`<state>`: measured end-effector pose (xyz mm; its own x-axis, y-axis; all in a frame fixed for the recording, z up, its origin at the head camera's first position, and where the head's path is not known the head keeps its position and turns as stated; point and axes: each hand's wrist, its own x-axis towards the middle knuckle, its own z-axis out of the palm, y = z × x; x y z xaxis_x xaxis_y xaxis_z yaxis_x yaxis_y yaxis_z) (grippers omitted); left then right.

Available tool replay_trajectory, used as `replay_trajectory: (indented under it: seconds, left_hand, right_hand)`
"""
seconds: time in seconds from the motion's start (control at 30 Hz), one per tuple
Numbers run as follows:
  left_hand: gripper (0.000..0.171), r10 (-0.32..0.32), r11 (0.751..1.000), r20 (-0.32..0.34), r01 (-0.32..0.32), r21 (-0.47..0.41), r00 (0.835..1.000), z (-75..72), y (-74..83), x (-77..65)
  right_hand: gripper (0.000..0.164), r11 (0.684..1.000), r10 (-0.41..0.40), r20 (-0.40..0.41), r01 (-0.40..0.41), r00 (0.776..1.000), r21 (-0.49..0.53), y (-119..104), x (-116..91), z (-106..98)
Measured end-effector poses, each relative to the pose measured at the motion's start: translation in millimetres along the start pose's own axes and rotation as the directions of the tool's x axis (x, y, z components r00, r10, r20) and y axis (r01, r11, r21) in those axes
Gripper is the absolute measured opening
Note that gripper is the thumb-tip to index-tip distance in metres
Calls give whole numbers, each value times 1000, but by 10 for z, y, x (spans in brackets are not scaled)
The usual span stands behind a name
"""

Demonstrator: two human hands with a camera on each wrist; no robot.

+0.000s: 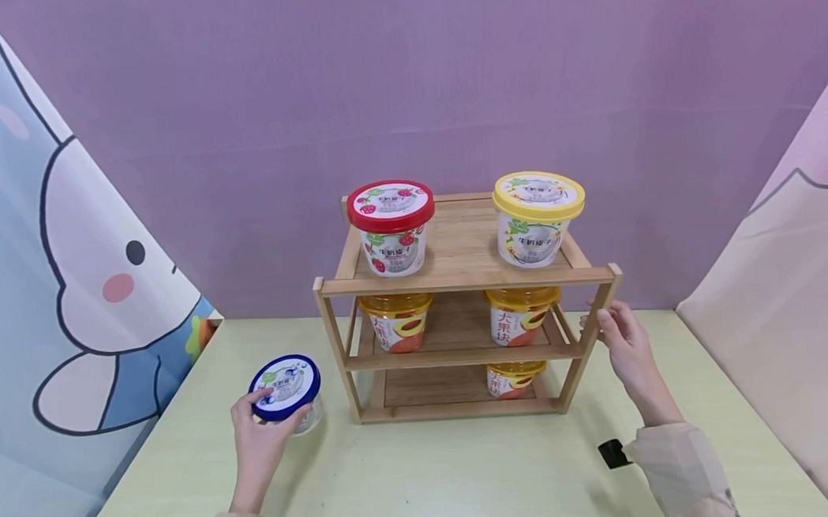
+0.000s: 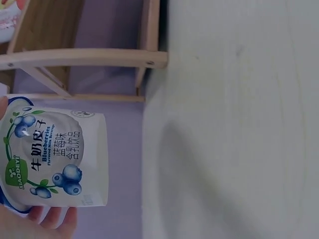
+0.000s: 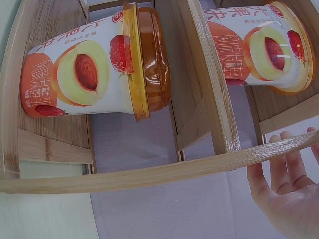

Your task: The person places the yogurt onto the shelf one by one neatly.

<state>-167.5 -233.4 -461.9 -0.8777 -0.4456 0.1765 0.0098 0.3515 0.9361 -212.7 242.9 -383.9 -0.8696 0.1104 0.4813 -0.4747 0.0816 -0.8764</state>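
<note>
My left hand grips a white blueberry milk cup by its blue lid, thumb on one side and fingers on the other. It hangs over the table, left of a three-tier wooden rack. At the rack's right side, my right hand holds the slanted upright, its fingers reaching behind the wood. A red-lidded strawberry cup and a yellow-lidded cup stand on the top shelf.
Two peach yogurt cups with amber lids stand left and right on the middle shelf. Another peach yogurt cup sits at the right of the bottom shelf. A purple cloth hangs behind the pale table; printed cloths flank both sides.
</note>
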Motion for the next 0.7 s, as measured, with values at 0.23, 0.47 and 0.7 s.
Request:
replay_trajectory:
  seconds: [0.23,0.47,0.7]
  left_hand:
    - [64,16,1000,24,-16,-15,1000,-29,300,-191]
    - [66,39,999,63,-38,-10,997,-71,464,-360]
    - [67,17,1000,113,-19,13,993,-81,621,-531]
  right_hand:
    - [16,1000,-6,-1,6,1000,-3,-10,-3,5]
    - [17,1000,-9,-4,9,1000,-2,3,-3,2]
    - [21,1000,-2,-2,2,1000,5,17,4,-3]
